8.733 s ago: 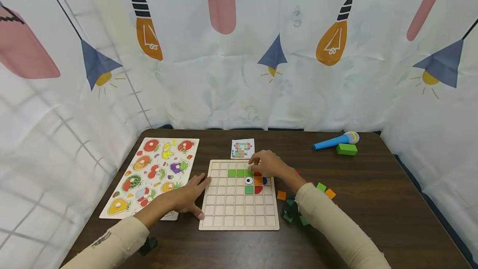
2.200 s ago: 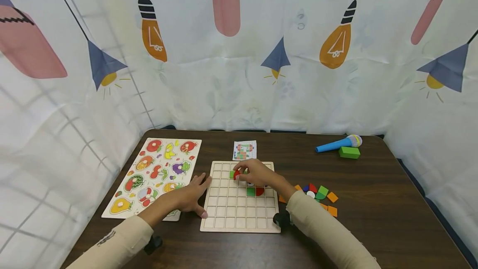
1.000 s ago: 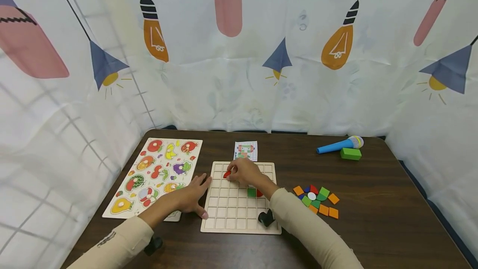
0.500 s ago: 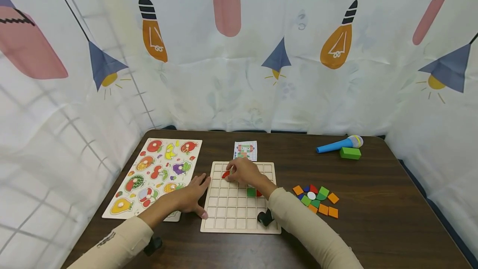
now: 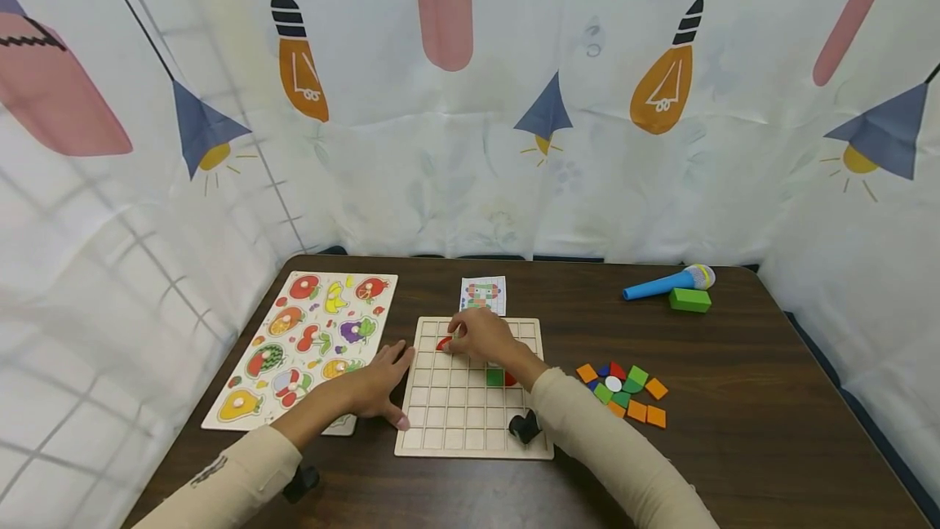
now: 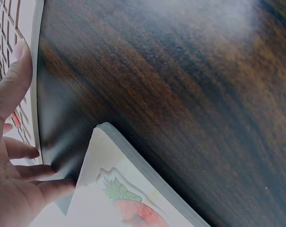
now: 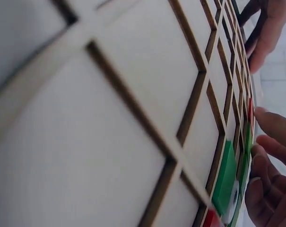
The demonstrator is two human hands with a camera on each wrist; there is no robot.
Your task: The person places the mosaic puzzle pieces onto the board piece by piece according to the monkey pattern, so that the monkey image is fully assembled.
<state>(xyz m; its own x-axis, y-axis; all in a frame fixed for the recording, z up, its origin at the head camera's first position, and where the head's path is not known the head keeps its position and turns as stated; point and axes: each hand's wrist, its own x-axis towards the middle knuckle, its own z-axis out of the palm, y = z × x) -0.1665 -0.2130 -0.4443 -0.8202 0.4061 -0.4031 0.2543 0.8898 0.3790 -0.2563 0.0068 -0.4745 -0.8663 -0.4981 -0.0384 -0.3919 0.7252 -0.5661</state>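
Left hand [image 5: 370,386] spread, touching left edge of pale wooden grid board [image 5: 455,431] on dark brown desk [image 5: 764,398]. Right hand [image 5: 481,335] fingertips at small red rounded piece [image 5: 443,344], board's upper-left; pinching or pressing, can't tell.

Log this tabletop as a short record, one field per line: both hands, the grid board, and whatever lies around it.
Left hand: fingers spread, thumb resting on the grid board's left edge
Right hand: fingertips at a red piece on the grid board; whether pinching is unclear
Grid board: partly filled; green square visible near the right wrist
Beyond it: picture card
Left: fruit board
Right: loose pieces, mixed colours
Far right: blue microphone, green block
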